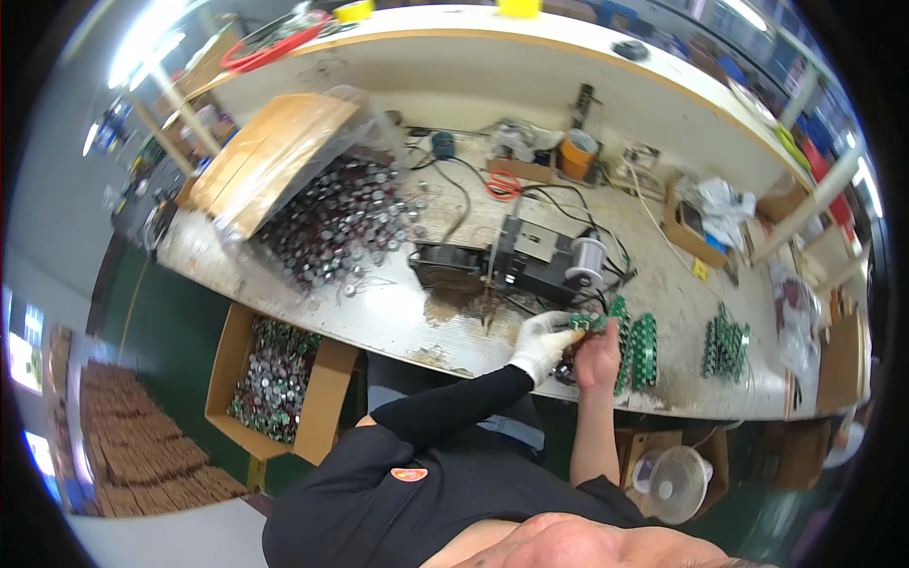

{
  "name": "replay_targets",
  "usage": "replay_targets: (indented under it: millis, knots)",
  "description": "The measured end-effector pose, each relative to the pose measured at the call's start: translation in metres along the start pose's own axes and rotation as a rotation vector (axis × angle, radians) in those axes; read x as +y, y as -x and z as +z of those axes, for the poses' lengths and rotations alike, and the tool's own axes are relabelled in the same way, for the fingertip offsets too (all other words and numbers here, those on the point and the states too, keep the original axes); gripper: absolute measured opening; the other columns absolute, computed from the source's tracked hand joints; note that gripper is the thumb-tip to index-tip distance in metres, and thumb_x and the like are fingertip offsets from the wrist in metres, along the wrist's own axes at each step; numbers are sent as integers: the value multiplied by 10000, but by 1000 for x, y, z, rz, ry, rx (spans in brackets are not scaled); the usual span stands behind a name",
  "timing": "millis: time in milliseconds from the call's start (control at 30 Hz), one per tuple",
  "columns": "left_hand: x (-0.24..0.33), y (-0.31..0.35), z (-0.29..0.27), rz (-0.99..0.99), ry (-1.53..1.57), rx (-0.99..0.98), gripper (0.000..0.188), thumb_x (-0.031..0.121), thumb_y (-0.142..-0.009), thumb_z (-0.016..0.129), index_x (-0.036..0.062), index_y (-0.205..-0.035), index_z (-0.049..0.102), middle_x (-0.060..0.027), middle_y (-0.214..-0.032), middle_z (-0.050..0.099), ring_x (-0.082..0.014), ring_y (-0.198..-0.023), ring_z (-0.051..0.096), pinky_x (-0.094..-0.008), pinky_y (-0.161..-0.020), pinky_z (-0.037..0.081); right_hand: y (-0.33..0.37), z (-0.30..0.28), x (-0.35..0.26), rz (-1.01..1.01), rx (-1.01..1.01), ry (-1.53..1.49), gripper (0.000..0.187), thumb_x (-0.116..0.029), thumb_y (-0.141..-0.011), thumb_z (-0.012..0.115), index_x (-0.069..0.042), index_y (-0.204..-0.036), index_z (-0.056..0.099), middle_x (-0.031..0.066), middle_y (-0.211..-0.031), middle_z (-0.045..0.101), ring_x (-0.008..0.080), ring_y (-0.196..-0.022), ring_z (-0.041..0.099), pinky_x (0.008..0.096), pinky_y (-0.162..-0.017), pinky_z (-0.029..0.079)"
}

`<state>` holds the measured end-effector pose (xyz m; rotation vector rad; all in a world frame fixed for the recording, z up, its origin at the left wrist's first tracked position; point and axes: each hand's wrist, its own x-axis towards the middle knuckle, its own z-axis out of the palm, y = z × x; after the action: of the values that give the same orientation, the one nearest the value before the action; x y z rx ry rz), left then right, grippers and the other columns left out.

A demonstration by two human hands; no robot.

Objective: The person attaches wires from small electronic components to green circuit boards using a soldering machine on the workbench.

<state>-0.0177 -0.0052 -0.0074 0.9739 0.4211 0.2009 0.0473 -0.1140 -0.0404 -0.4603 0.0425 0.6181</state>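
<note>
My left hand (540,346), in a white glove with a black sleeve behind it, pinches a small green circuit board (587,323) at the bench's front edge. At the board's other end, the fingers of my bare right hand (598,362) are closed on it, partly hidden. Just right of that hand lie green circuit board strips (643,351) in rows. Behind my hands stands a black soldering machine (542,256) with a spool of wire (587,257). Small dark parts lie partly hidden beneath my left hand.
A heap of small round metal parts (341,218) spills from a plastic-lined carton (275,161) on the left. More green boards (725,348) lie at right. Red scissors (504,186) and an orange cup (577,153) sit behind. A filled carton (275,379) and white fan (679,483) stand below.
</note>
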Motion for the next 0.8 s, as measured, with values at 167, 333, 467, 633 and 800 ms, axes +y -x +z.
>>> replay_targets:
  millis: [167,333,467,633,800]
  knots:
    - [11,11,1,-44,-127,39,281,61,-797,722,-38,-1049,647,-76,-912,680,-109,-784,613,-254,-675,492,5,16,5,-161,152,233,469,55,-866,560,-39,-1303,417,110,-1069,595,212,-925,608,352,-811,507]
    - [4,1,-11,-70,-4,-121,281,26,-807,688,-41,-1074,634,-84,-979,676,-147,-823,633,-262,-751,498,1,10,2,-28,173,124,349,-6,-868,604,-58,-1204,530,67,-935,613,186,-840,618,340,-755,515]
    - [3,-10,-10,-279,276,-181,254,30,-843,651,-27,-1089,620,-87,-1008,665,-163,-852,633,-261,-803,485,-11,-11,6,2,152,-55,240,-16,-885,586,-21,-1123,551,98,-1000,630,208,-908,612,343,-845,492]
    - [-3,-12,-6,109,-419,-232,598,-11,-758,664,-46,-1302,418,-114,-1125,604,-163,-977,595,-280,-843,481,10,26,8,-289,108,547,620,-78,-930,553,-29,-1418,172,152,-1221,558,200,-1097,550,330,-970,422]
    - [-60,-20,-40,-357,1025,-328,438,293,-978,412,70,-1354,406,-146,-1305,489,-275,-1173,498,-416,-1047,382,41,51,26,-543,-53,1550,999,-333,-733,772,67,-1431,179,262,-1408,356,370,-1291,378,415,-1073,288]
